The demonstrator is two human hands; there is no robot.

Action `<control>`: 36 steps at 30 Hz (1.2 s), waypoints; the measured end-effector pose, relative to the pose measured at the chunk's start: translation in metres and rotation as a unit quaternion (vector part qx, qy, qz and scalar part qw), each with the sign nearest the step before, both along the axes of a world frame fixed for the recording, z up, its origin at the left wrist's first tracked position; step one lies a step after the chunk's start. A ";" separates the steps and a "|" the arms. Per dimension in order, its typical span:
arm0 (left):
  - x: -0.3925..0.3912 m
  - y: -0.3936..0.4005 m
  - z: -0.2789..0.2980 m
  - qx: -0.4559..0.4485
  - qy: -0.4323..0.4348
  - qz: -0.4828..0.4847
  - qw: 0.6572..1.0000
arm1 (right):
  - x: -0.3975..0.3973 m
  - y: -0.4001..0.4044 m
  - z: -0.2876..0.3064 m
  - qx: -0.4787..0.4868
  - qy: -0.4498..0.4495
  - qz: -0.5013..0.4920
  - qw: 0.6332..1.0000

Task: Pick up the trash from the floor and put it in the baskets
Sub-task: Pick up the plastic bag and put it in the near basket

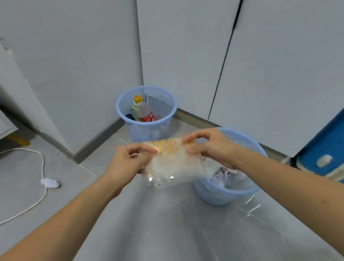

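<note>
Trash, a clear plastic bag (173,164) with some yellow at its top, is held up in the air by both hands. The left hand (126,163) pinches the bag's top left corner, and the right hand (209,144) pinches the top right corner, so the bag is stretched flat between them. The bag hangs just beside the near basket (252,146), a little to its left, and is not over the opening yet.

The carrying step seems to be in hand: the bag is off the floor but not yet dropped. Paper-like scraps are seen in the near basket. A bottle (142,110) stands in the far basket (161,100) in the corner.

For the next move, the bag probably needs to be brought over a basket's mouth and let go. It is light and floppy, so it may have to be pushed down past the rim.

A crumpled paper (49,183) is left on the floor (6,201), beside a white cord (38,158).
</note>
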State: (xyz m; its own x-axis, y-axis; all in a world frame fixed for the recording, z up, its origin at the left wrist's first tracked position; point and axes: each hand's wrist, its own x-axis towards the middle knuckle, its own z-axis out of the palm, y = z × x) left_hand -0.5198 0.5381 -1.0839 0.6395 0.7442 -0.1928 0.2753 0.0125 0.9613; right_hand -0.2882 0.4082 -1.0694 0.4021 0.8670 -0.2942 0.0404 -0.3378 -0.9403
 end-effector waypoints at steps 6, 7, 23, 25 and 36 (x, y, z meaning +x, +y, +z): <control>0.135 -0.041 -0.005 0.043 -0.014 -0.043 0.998 | 0.094 -0.055 0.001 0.023 -0.219 -0.153 0.963; 0.152 -0.045 -0.007 0.053 -0.015 -0.051 0.997 | 0.107 -0.061 -0.001 0.016 -0.254 -0.164 0.953; 0.207 -0.079 -0.087 0.425 0.283 -0.283 0.812 | 0.098 -0.071 -0.077 -0.229 -0.566 0.109 0.784; 0.213 -0.083 -0.091 0.419 0.291 -0.294 0.809 | 0.096 -0.068 -0.081 -0.261 -0.561 0.130 0.775; 0.254 -0.082 -0.118 0.394 0.394 -0.358 0.749 | 0.111 -0.054 -0.106 -0.359 -0.487 0.218 0.766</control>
State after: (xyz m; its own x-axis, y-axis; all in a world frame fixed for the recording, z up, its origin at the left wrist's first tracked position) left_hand -0.2659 0.4558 -1.2015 0.8473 0.3470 -0.4020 0.4271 -0.8951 0.1277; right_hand -0.1773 0.3540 -1.1757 0.4524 0.7360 -0.5036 0.8604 -0.5088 0.0294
